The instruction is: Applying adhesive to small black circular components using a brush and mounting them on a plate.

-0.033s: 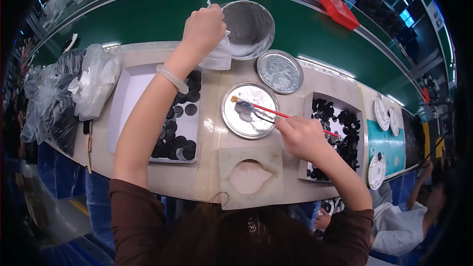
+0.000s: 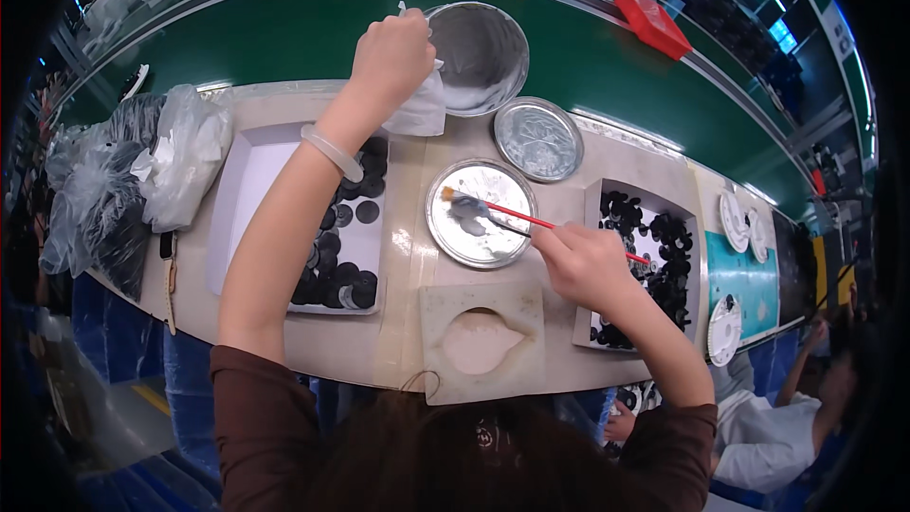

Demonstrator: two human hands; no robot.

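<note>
My left hand (image 2: 393, 55) is closed on a crumpled white cloth (image 2: 420, 112) at the near-left rim of a grey-coated metal bucket (image 2: 485, 47). Whether the fingers also grip the rim is hidden. In my right hand (image 2: 586, 267) is a red-handled paintbrush (image 2: 519, 214) with yellowish bristles, together with a thin dark-handled brush (image 2: 512, 227) whose head is grey. Both brush heads are over a round metal lid (image 2: 464, 248) bearing a patch of grey paste. Behind it lies another round lid (image 2: 538, 138), smeared with grey.
A white box (image 2: 251, 171) with black discs (image 2: 366, 212) stands left; another box (image 2: 698, 275) of small black parts stands right. A pale board (image 2: 438, 332) with a cutout lies in front. Plastic bags (image 2: 185, 156) fill the far left. A co-worker's sleeve (image 2: 773, 441) shows lower right.
The brush heads have shifted very slightly left over the lid. My left hand and the cloth stay in place.
</note>
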